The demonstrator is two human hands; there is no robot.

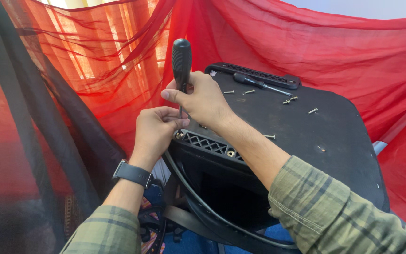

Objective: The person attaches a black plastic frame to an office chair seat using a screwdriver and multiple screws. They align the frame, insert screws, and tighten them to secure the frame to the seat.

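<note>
Far left, dark netting (34,141) hangs down, with red cloth (334,51) draped behind everything. Moving in, the left hand (155,131), a black watch (132,173) on its wrist, is curled up, fingertips pinching the thin metal shaft of the screwdriver (181,61) just above the corner of the black grille bracket (210,145). The shaft's tip sits down at a screw hole on that corner. Right beside it, the right hand (202,99) wraps around the lower end of the screwdriver's black handle, thumb pointing left, fingers closed on it; the handle stands upright above both hands. Further right, the flat black panel (325,136) carries loose screws (289,99) scattered about, well apart from the hands. At its far edge lie a second screwdriver (257,83) and a second grille bracket (254,74), side by side. A black cable (198,200) loops below the bracket.
</note>
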